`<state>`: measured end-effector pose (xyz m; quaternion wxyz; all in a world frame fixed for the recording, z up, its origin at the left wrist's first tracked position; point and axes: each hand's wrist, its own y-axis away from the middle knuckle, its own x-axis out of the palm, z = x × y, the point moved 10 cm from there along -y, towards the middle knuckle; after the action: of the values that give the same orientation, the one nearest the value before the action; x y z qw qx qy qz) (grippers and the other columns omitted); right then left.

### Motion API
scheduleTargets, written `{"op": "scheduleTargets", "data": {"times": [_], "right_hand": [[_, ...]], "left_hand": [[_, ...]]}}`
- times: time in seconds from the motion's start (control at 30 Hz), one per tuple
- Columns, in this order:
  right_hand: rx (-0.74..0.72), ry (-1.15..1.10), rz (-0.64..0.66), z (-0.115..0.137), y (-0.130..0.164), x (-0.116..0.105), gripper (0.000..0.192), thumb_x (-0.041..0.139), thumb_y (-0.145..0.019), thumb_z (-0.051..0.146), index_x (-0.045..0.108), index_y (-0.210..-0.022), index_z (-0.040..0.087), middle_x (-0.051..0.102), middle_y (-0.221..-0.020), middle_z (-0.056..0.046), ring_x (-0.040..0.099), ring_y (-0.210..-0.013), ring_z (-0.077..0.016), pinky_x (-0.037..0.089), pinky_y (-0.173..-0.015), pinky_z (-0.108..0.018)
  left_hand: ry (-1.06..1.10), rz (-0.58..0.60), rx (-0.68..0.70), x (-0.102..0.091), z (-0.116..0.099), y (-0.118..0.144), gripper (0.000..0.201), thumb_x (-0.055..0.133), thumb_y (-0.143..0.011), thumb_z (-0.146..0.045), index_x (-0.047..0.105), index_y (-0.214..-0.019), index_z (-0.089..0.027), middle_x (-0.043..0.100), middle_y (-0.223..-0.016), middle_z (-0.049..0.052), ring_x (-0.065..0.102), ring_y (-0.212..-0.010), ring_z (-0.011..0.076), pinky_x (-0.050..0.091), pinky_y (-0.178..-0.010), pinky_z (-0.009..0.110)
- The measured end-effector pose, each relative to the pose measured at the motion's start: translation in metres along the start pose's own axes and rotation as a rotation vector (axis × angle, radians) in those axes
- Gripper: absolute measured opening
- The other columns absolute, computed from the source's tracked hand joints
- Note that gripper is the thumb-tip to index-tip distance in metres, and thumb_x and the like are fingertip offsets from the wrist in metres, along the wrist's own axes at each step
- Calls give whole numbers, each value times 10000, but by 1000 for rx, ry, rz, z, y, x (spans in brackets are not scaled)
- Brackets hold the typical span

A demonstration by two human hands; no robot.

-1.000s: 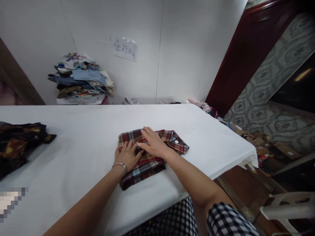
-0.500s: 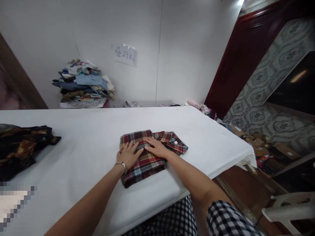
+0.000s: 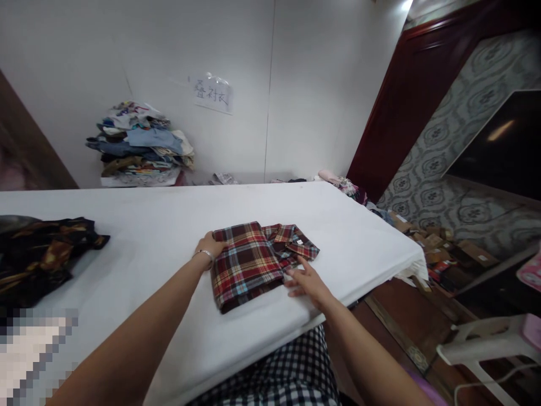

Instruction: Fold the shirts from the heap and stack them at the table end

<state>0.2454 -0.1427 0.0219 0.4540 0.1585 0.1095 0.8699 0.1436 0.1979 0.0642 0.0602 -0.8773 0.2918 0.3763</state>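
A red plaid shirt, folded into a rectangle with its collar to the right, lies on the white table. My left hand, with a bracelet on the wrist, touches the shirt's left edge, fingers tucked against it. My right hand rests flat on the table at the shirt's right front corner, fingers spread and touching the fabric edge.
A dark patterned garment lies at the table's left side. A pile of clothes sits against the far wall under a paper sign. Boxes lie on the floor to the right, and a white plastic stool stands near the table's right end.
Both hands have slid off the top of the folded shirt. The left went to its left edge, the right to its right front corner.
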Motion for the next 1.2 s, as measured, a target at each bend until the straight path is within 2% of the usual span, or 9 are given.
{"op": "scheduleTargets", "data": {"times": [0.13,0.27,0.47,0.6,0.67,0.8,0.93,1.07,1.2], "right_hand": [[-70,-83,103,8,-13,43,947,809,-606,289,343,-1430,307,622,-1115,-59,643,-927,-208,576,-720,-348],[-198,-161,162,22,-29,67,950,826,-530,212,431,-1390,283,629,-1125,-47,611,-1037,-215,489,-926,-371],[-91,-164,171,2,-26,60,934,816,-572,228,400,-1407,272,681,-1006,-32,657,-885,-203,520,-846,-381],[6,-216,102,-11,-7,44,970,807,-629,282,288,-1448,263,676,-1024,-47,659,-831,-185,558,-688,-332],[48,-238,108,-15,2,45,977,814,-635,295,269,-1445,260,676,-1045,-55,662,-837,-186,568,-676,-337],[46,-219,180,-12,10,62,767,808,-646,337,444,-1315,238,698,-1000,-45,667,-764,-172,567,-639,-322],[22,-194,221,-10,10,84,516,803,-643,360,610,-1091,192,721,-994,-63,682,-788,-181,552,-660,-292],[64,-247,217,-5,-1,96,503,841,-544,280,654,-992,148,743,-936,-95,698,-857,-250,544,-810,-388],[-111,-238,153,40,-20,69,570,839,-502,204,646,-1037,166,751,-892,-58,702,-810,-239,542,-813,-383]], "left_hand": [[75,-66,-9,-16,11,18,571,663,-690,-375,488,-1195,-173,664,-1119,146,655,-945,263,548,-764,367],[210,-201,-73,-46,62,72,565,663,-701,-393,490,-1206,-209,677,-1061,105,654,-947,272,560,-794,407],[321,-5,-270,-53,132,149,694,612,-696,-531,452,-1293,-217,664,-933,96,653,-663,246,578,-596,423],[-116,-189,-43,-105,96,129,720,465,-723,-658,543,-1248,-173,602,-1141,148,653,-853,279,545,-834,456],[-233,-220,91,-110,64,102,698,410,-751,-656,573,-1225,-171,570,-1241,153,627,-993,290,483,-959,441],[-266,-17,176,-67,15,36,711,432,-742,-651,607,-1186,-124,534,-1346,182,482,-1257,335,351,-1090,436],[-184,183,62,-16,1,-5,638,597,-604,-666,699,-945,-136,673,-1132,201,584,-1113,393,447,-968,475],[-34,291,-44,5,7,-5,556,666,-532,-662,701,-748,-150,727,-933,186,677,-865,366,543,-754,439],[173,360,-92,4,14,25,595,583,-606,-719,717,-808,-175,744,-906,134,697,-792,304,568,-668,388]]}}
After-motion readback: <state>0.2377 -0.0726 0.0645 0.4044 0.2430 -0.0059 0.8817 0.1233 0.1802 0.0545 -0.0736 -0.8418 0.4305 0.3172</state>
